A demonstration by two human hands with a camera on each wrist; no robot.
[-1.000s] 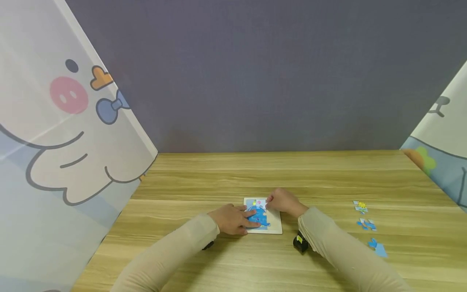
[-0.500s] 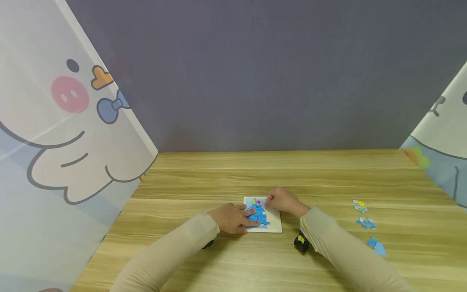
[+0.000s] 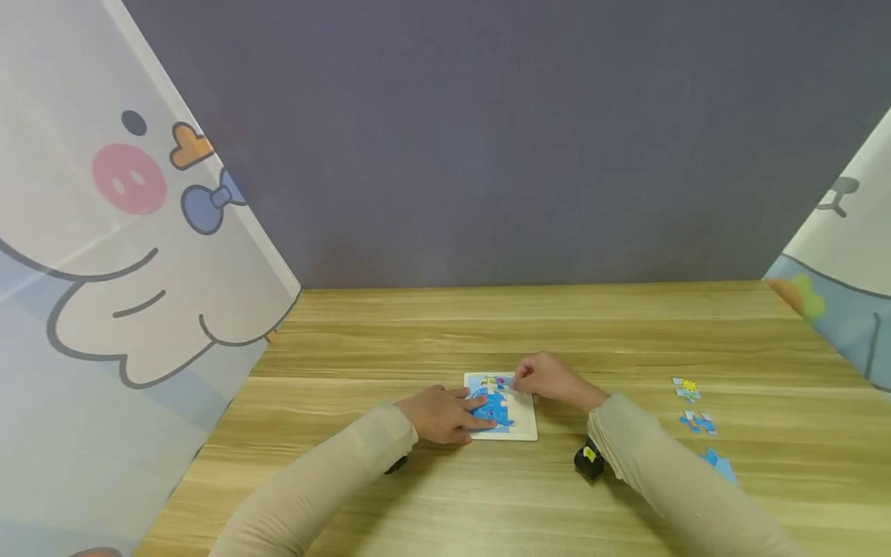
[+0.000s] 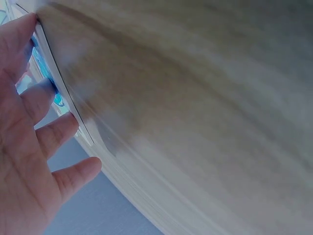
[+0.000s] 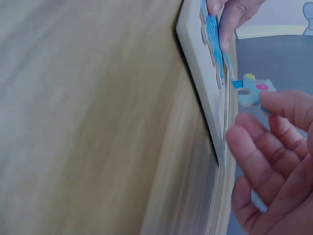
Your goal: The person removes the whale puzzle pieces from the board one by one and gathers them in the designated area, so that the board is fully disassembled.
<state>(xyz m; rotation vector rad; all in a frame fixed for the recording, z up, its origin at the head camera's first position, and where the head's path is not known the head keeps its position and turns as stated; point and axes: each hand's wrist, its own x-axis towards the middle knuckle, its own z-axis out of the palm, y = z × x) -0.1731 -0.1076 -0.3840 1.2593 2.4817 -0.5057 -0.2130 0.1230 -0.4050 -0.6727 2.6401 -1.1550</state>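
A square jigsaw tray (image 3: 524, 424) with a pale rim lies on the table, its left part filled with blue picture pieces (image 3: 498, 410). My left hand (image 3: 440, 416) rests on those pieces and the tray's left edge with its fingers spread and straight. At the upper right of the tray, my right hand (image 3: 551, 381) pinches a light blue jigsaw piece (image 5: 253, 93) between thumb and finger. That piece has a pink spot and a yellow knob, and in the right wrist view it is held tilted above the tray. The left wrist view shows the left fingers (image 4: 58, 134) along the tray's edge.
Loose jigsaw pieces lie in a column to the right: a sun piece (image 3: 687, 388), a blue and white one (image 3: 698, 422) and a blue group (image 3: 720, 467) partly hidden by the right sleeve. A grey panel (image 3: 529, 155) stands behind the wooden table (image 3: 390, 333).
My right hand has shifted right and slightly away from the filled pieces, with the jigsaw piece still pinched. The left hand stays in place on the tray.
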